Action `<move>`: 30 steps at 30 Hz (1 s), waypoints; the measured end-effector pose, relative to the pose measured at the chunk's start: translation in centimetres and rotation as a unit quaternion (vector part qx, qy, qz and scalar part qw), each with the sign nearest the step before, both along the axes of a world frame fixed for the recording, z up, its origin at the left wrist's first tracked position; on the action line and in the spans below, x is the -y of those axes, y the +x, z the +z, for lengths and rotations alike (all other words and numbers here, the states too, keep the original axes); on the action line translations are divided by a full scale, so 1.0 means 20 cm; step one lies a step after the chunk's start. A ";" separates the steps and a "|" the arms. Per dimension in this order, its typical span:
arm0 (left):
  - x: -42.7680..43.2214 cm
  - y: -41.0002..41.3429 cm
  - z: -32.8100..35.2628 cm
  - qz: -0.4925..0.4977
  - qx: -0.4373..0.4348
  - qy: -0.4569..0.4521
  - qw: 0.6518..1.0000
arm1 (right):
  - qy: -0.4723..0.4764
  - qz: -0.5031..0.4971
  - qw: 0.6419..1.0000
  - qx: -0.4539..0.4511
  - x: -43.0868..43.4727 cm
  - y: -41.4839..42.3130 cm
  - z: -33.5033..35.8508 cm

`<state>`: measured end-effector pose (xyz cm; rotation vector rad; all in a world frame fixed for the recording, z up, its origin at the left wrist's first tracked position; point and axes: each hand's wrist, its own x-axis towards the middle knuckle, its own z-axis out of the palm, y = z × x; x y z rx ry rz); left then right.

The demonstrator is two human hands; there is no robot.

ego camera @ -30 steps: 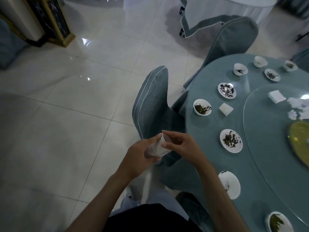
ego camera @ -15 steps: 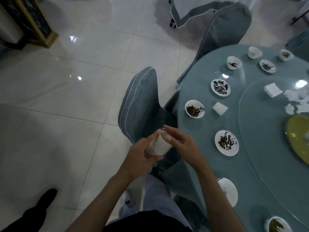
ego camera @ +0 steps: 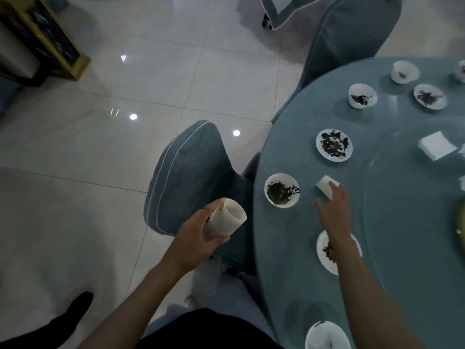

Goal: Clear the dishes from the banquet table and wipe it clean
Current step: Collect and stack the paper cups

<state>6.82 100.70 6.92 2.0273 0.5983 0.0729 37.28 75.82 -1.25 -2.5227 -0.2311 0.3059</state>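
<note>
Status: collection is partly done, wiping not yet begun as far as can be judged.

- The left hand [ego camera: 193, 238] has its fingers curled round a stack of cups [ego camera: 224, 220], held off the table [ego camera: 289, 260] at its 9 o'clock edge, next to a chair [ego camera: 191, 177].
- The right hand [ego camera: 334, 212] is spread over the table, fingers apart and holding nothing. Its fingertips meet a folded napkin [ego camera: 325, 188] at the hand's 12 o'clock.
- Left to clear:
  - a dirty bowl [ego camera: 281, 190] at the hand's 10 o'clock
  - a soiled plate [ego camera: 334, 145] at 12 o'clock beyond the napkin
  - a second plate [ego camera: 324, 250] under the forearm at 6 o'clock
  - further dishes at the table's far side
</note>
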 end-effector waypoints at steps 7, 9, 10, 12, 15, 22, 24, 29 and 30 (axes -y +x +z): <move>-0.03 0.15 0.02 -0.003 -0.027 -0.001 1.000 | -0.058 0.018 0.998 -0.026 0.08 0.28 -0.15; -0.04 0.18 0.03 -0.003 -0.022 -0.004 1.000 | -0.053 0.002 0.998 -0.030 0.10 0.29 -0.16; -0.05 0.20 0.03 -0.003 -0.020 -0.004 1.000 | -0.045 -0.005 0.998 -0.032 0.11 0.29 -0.16; -0.07 0.21 0.03 -0.001 -0.018 -0.004 1.000 | -0.025 -0.006 0.999 -0.028 0.12 0.27 -0.15; -0.10 0.21 0.04 0.001 -0.009 0.003 1.000 | 0.020 -0.016 1.000 0.008 0.10 0.24 -0.09; -0.21 0.13 0.06 0.013 0.018 0.005 1.000 | 0.323 -0.006 0.945 -0.056 -0.24 -0.07 0.35; -0.26 0.11 0.06 0.009 0.031 0.004 0.999 | 0.380 0.028 0.918 -0.106 -0.38 -0.20 0.46; -0.46 0.07 0.06 -0.029 0.057 0.020 0.998 | 0.407 0.099 0.891 -0.175 -0.67 -0.50 0.64; -0.50 0.07 0.06 -0.042 0.060 0.017 0.997 | 0.407 0.104 0.890 -0.175 -0.72 -0.55 0.67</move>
